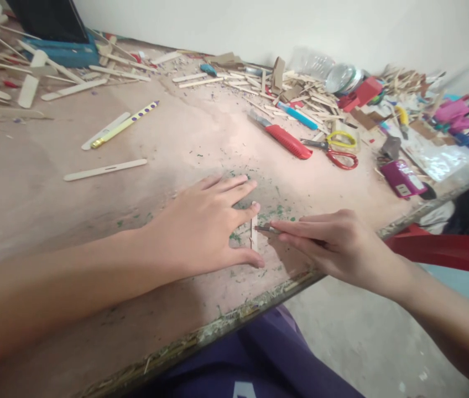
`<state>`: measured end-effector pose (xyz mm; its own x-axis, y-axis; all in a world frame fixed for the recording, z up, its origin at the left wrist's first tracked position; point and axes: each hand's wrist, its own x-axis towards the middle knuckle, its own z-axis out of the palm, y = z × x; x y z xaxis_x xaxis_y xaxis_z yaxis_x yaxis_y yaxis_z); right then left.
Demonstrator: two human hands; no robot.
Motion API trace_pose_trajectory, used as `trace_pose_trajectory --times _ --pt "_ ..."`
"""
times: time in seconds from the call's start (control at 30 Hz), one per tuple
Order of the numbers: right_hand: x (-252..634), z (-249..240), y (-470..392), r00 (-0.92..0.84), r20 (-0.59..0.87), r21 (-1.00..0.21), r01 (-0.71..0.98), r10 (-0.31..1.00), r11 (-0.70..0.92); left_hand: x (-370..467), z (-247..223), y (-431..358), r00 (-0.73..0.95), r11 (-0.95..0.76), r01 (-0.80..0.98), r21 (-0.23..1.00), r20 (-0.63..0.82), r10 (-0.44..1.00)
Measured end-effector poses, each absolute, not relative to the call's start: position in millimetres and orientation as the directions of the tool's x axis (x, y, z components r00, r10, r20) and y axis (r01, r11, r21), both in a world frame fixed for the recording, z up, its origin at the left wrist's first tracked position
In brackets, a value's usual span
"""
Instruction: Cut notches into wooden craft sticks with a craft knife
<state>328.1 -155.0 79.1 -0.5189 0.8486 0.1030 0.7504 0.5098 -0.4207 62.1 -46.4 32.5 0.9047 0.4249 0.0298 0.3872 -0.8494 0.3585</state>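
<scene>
My left hand (213, 221) lies spread on the tabletop. Its index fingertip and thumb hold down the two ends of a short, pale wooden craft stick (254, 231). From the right, my right hand (329, 237) pinches a thin, dark metal blade-like tool (266, 228), its tip touching or very close to the stick's middle. The rest of that tool is hidden in the fingers. Green shavings (278, 211) are scattered around the stick. Beyond my hands lie a red utility knife (288, 141) and scissors (338, 149) with red and yellow handles.
A single craft stick (105, 169) and a yellow dotted pencil (126, 124) lie on the left. Piles of wooden sticks (301, 94) line the wall, with a plastic bottle (342, 78) among them. A purple box (404, 178) sits near the table edge (234, 320). A red chair (446, 251) stands right.
</scene>
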Motion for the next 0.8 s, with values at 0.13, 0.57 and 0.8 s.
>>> trace_pose_trajectory --times 0.13,0.57,0.8 --pt "335 73 -156 -0.546 0.137 -0.354 0.752 0.826 0.556 63 34 -47 0.903 -0.846 0.402 0.350 0.002 0.430" --pt "330 61 -164 -0.542 0.213 -0.227 0.782 0.813 0.581 63 35 -48 0.898 -0.844 0.406 0.350 0.016 0.439" --pt "340 62 -164 -0.563 0.200 -0.246 0.763 0.802 0.597 60 34 -48 0.900 -0.849 0.394 0.352 0.037 0.433"
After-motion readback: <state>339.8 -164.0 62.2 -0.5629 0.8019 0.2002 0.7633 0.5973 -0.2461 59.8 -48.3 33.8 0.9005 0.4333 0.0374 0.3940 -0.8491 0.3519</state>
